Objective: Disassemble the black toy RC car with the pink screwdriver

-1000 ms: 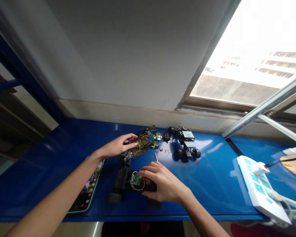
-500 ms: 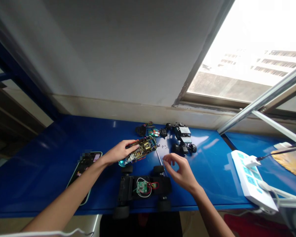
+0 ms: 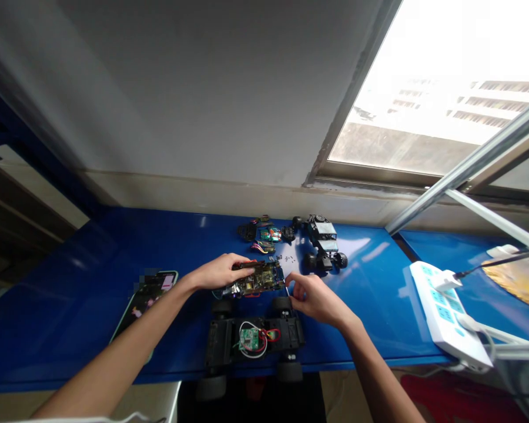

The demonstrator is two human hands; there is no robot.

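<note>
My left hand (image 3: 223, 271) is closed on the rear of a toy car body (image 3: 260, 278), a dark shell with gold and see-through parts. Just below it lies an upturned toy car chassis (image 3: 255, 343) with black wheels, a green circuit board (image 3: 249, 339) and loose red and white wires. My right hand (image 3: 311, 296) is beside the chassis's right front wheel, its fingers pinched around a thin metal screwdriver (image 3: 287, 290). Most of the screwdriver is hidden by the fingers and the wheel.
Behind the hands lie colourful body pieces (image 3: 270, 235), small dark screws (image 3: 290, 259) and another toy car (image 3: 324, 241). A phone (image 3: 147, 299) lies under my left forearm. On the right are a white power strip (image 3: 449, 317) and a metal frame (image 3: 471, 170). A wall closes off the back.
My left hand has brought the car body lower and turned it more level. My right hand has moved left and closed on the screwdriver, which lay on the table.
</note>
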